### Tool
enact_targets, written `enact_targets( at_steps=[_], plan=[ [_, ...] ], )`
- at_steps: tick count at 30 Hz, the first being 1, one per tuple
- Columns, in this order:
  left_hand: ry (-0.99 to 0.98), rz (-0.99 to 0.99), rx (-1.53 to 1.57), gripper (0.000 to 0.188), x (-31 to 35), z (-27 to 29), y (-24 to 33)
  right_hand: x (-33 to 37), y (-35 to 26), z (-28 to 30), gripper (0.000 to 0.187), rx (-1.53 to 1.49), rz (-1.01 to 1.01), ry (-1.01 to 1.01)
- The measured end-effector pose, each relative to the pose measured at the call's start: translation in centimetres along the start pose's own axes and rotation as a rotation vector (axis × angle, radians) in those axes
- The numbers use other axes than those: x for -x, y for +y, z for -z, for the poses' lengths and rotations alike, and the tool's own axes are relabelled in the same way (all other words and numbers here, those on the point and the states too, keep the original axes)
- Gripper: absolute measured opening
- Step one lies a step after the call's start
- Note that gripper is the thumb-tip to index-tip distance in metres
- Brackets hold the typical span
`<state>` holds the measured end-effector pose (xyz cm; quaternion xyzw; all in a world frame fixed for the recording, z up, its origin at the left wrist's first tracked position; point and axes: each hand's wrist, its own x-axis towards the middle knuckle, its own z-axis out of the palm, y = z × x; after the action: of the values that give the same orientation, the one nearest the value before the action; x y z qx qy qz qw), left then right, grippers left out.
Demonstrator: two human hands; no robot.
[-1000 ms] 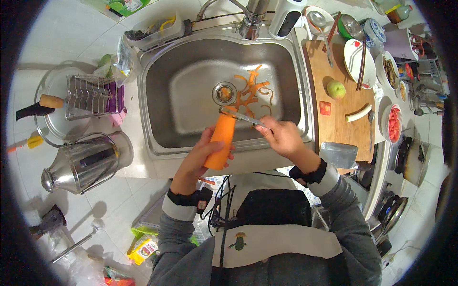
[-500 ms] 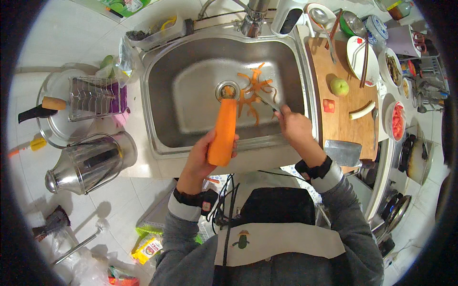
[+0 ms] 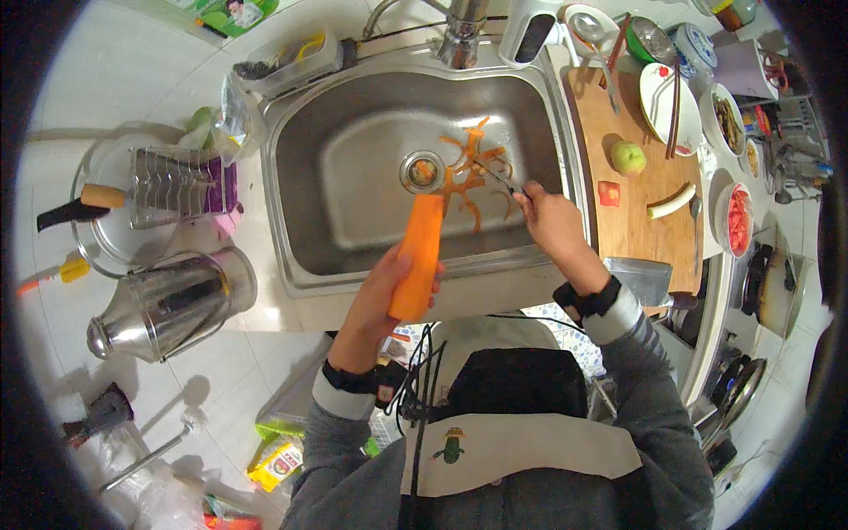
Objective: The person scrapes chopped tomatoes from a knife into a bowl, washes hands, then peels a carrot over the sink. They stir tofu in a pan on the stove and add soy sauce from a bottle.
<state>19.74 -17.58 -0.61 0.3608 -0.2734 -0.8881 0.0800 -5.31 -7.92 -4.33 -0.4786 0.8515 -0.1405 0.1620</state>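
My left hand (image 3: 378, 290) is wrapped round the thick end of a peeled orange carrot (image 3: 420, 252) at the front rim of the steel sink (image 3: 309, 190). The carrot's narrower end tilts up toward the drain (image 3: 422, 171). To its right, my right hand (image 3: 553, 226) grips a slim metal peeler (image 3: 497, 178) by the handle, apart from the carrot. The peeler's head reaches over a pile of curled carrot peels (image 3: 468, 181) on the sink floor, and its blade is hard to make out.
Right of the sink, a wooden cutting board (image 3: 632, 225) bears a cleaver (image 3: 638, 281), a green fruit (image 3: 628, 158) and a white stalk (image 3: 672, 201). Bowls and plates stand beyond it. At left are a metal rack (image 3: 172, 185) and a steel jug (image 3: 172, 305). A faucet (image 3: 461, 40) rises behind the basin.
The carrot and my left hand have drawn slightly toward me. My right hand has shifted a little right and away from me, with the peeler turned in its grip.
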Motion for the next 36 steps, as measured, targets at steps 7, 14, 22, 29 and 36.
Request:
enact_targets(
  at_steps=[7, 14, 22, 29, 36],
  plan=[
    [0.148, 0.040, 0.104, 0.050, -0.6, 0.6, -0.9, 4.2, -2.3, -0.7, 0.028, -0.445, 0.201, -0.044],
    [-0.052, 0.071, 0.236, 0.049, 0.1, 0.2, -1.0, 0.9, -0.6, -1.1, 0.031, -0.054, -0.012, -0.008],
    [0.029, 0.048, 0.191, 0.050, -0.8, 0.4, -1.3, 1.7, 0.4, -2.2, 0.029, 0.174, -0.050, -0.218],
    [0.090, -0.023, 0.105, 0.051, -0.9, 0.4, -2.1, 3.1, -0.4, -1.4, 0.031, -0.842, -0.129, -0.194],
    [0.101, -0.011, 0.015, 0.052, -0.8, -0.8, -1.9, 4.2, -2.5, 0.5, 0.030, -0.446, 0.145, -0.048]
  ],
)
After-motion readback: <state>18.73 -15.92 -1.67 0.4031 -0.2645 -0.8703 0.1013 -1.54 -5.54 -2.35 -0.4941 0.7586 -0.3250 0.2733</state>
